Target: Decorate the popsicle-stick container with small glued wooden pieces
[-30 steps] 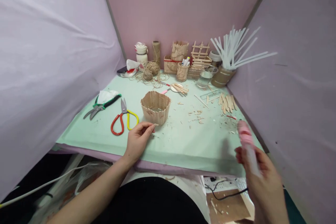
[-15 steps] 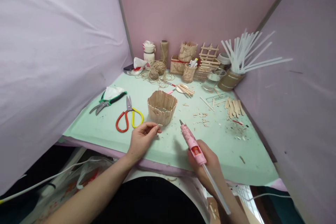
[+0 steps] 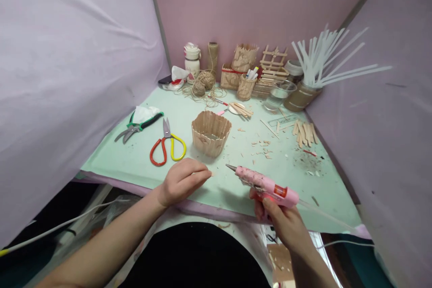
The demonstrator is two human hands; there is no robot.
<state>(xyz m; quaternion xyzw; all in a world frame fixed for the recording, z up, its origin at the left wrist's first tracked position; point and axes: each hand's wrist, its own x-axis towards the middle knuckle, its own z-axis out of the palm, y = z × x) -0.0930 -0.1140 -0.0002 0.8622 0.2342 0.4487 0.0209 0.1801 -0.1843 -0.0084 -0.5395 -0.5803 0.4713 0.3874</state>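
My right hand (image 3: 281, 217) grips a pink glue gun (image 3: 266, 185), held level over the near edge of the green mat (image 3: 111, 155), its nozzle pointing left. A short gap away, my left hand (image 3: 182, 179) pinches a small wooden piece (image 3: 209, 173) between fingertips, its tip facing the nozzle. Just behind both hands stands a round basket of wooden sticks (image 3: 211, 132) on the mat.
Red-and-yellow scissors (image 3: 168, 145) and green-handled pliers (image 3: 138, 126) lie left of the basket. Loose sticks (image 3: 304, 132) and chips lie to the right. Twine balls (image 3: 202, 83), stick holders, a glass (image 3: 276, 96) and a jar of white glue sticks (image 3: 302, 94) line the back. Fabric walls enclose three sides.
My right hand brought the glue gun in from the right edge and levelled it toward my left hand. My left hand turned over and moved slightly nearer, still pinching the wooden piece.
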